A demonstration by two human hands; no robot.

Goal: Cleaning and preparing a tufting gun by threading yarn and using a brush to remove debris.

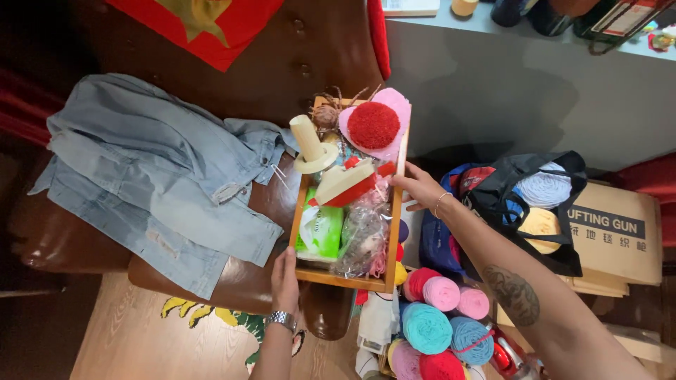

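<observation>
Open wooden tray (396, 211) of craft supplies gripped at near-left corner by left hand (284, 276), right edge by right hand (420, 187); best kept level.

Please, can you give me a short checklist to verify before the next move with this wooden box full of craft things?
1. Left hand on the near edge of the wooden box: ok.
2. Right hand on the box's right side: ok.
3. Box supported by the brown leather chair: not ok, its near end hangs past the seat edge.
4. Cream cone stable: cannot tell; it stands above the rim, tilted.
5. Denim jacket out of the way: ok, it lies left of the box.
6. Floor beside the chair free: not ok, yarn balls lie there.
</observation>
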